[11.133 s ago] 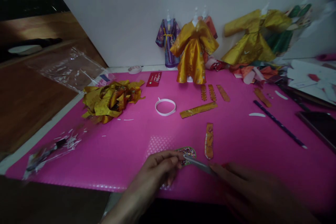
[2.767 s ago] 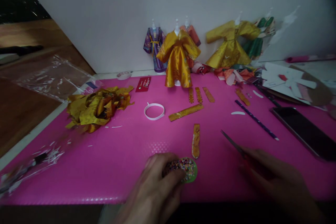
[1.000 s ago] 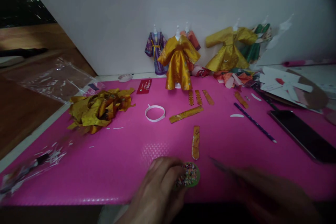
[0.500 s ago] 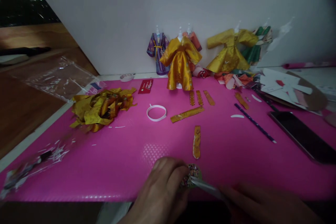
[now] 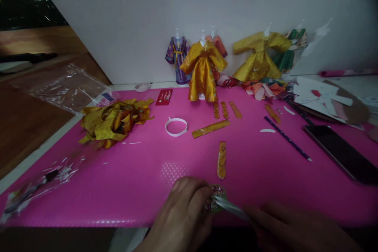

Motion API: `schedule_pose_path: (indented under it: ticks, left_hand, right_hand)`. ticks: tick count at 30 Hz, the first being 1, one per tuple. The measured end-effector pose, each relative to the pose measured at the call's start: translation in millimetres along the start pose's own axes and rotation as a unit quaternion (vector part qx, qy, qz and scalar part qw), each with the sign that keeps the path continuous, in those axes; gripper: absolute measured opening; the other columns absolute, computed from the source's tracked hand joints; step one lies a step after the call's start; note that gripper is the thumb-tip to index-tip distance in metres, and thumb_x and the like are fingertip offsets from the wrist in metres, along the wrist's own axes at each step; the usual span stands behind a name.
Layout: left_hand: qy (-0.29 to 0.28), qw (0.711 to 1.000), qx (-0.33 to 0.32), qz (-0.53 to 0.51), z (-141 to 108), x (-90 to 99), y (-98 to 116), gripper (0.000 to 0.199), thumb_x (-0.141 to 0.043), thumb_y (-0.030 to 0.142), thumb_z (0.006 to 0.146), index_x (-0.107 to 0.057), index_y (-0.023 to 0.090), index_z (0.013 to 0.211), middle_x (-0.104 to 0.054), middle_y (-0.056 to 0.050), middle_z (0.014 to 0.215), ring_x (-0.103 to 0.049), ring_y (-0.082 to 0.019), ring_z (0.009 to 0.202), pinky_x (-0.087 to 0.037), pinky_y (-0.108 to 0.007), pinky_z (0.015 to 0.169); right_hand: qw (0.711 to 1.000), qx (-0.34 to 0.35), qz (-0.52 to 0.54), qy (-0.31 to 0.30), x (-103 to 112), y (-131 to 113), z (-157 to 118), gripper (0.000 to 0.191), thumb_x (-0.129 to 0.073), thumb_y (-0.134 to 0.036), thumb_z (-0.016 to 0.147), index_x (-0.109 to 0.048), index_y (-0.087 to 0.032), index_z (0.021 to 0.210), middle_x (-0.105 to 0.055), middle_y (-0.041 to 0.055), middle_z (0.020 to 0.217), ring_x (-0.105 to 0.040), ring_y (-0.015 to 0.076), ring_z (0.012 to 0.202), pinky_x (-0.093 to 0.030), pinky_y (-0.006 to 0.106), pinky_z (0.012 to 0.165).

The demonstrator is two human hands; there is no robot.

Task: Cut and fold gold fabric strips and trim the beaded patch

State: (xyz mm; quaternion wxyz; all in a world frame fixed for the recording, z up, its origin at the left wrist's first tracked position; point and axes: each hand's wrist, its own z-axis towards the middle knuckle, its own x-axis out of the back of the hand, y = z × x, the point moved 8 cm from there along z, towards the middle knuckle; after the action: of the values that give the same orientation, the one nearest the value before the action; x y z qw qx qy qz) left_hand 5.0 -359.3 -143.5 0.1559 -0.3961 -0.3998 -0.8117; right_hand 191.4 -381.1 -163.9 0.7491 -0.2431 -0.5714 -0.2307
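Note:
My left hand (image 5: 183,212) is closed around a small round container of multicoloured beads (image 5: 217,193) at the front edge of the pink mat (image 5: 132,189). In my right hand (image 5: 283,222), blurred and dark, is a pair of metal tweezers (image 5: 233,208) whose tips reach into the beads. Just beyond the container lies a gold fabric strip (image 5: 221,160) with a beaded edge. Farther back rests a longer gold strip (image 5: 210,128), with three short strips (image 5: 225,110) behind it.
Dressed doll forms, one in a gold robe (image 5: 203,71), stand along the back wall. Gold fabric scraps (image 5: 115,122) lie left, near a white ring (image 5: 176,127). A patterned pencil (image 5: 288,138) and a phone (image 5: 339,151) lie right.
The tweezers have shifted very slightly among the beads, with my right hand. My left hand and the container look unmoved.

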Motion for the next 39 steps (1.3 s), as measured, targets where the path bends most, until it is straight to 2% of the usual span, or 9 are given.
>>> schedule_pose_path:
  ticks: [10,18,25,29,34,39]
  left_hand:
    - [-0.025,1.0,0.016,-0.002,-5,-4.1,-4,0.043,-0.059,0.008,0.093,-0.047,0.023,0.132,-0.062,-0.007,0.121,-0.06,-0.023,0.109,-0.057,-0.038,0.092]
    - [-0.02,1.0,0.015,0.0,-5,-2.2,-2,0.043,-0.06,0.009,0.094,-0.047,0.024,0.132,-0.063,-0.007,0.12,-0.06,-0.022,0.109,-0.056,-0.037,0.092]
    - [-0.015,1.0,0.008,-0.009,-4,-1.8,-3,0.045,-0.058,0.007,0.093,-0.046,0.023,0.133,-0.063,-0.007,0.12,-0.06,-0.022,0.109,-0.057,-0.037,0.092]
    - [-0.005,1.0,0.009,-0.008,-2,-1.3,-3,0.042,-0.059,0.007,0.092,-0.048,0.024,0.129,-0.064,-0.007,0.116,-0.062,-0.023,0.105,-0.058,-0.038,0.088]
    - [-0.001,1.0,0.01,0.005,0,-1.0,-5,0.04,-0.061,0.009,0.092,-0.049,0.023,0.128,-0.064,-0.008,0.115,-0.063,-0.023,0.104,-0.06,-0.038,0.087]
    - [0.005,1.0,0.009,0.026,1,-1.8,-9,0.04,-0.063,0.009,0.09,-0.052,0.021,0.127,-0.065,-0.009,0.114,-0.065,-0.025,0.102,-0.061,-0.04,0.085]
  right_hand:
    - [1.0,-0.004,0.007,-0.019,0,0,4,0.028,-0.043,-0.024,0.102,-0.056,-0.024,0.127,-0.067,-0.0055,0.075,-0.064,0.0114,0.053,-0.043,0.025,0.042]
    - [1.0,-0.008,0.004,-0.008,4,0,5,0.028,-0.04,-0.022,0.102,-0.056,-0.024,0.125,-0.066,-0.0058,0.074,-0.064,0.0117,0.053,-0.042,0.027,0.042]
    - [0.999,-0.018,0.023,-0.017,1,2,6,0.03,-0.045,-0.019,0.098,-0.056,-0.025,0.126,-0.067,-0.0064,0.077,-0.065,0.012,0.055,-0.044,0.027,0.043]
    - [1.0,-0.014,0.02,-0.008,2,1,4,0.029,-0.046,-0.022,0.1,-0.056,-0.023,0.127,-0.069,-0.0051,0.077,-0.065,0.0129,0.055,-0.047,0.026,0.045]
    - [1.0,-0.012,0.003,0.029,11,0,5,0.031,-0.033,-0.026,0.106,-0.058,-0.023,0.125,-0.07,-0.0039,0.076,-0.065,0.0123,0.053,-0.048,0.025,0.045]
    - [0.999,-0.022,0.026,0.016,13,6,8,0.032,-0.043,-0.022,0.1,-0.057,-0.023,0.129,-0.072,-0.0039,0.079,-0.068,0.013,0.056,-0.05,0.025,0.046]
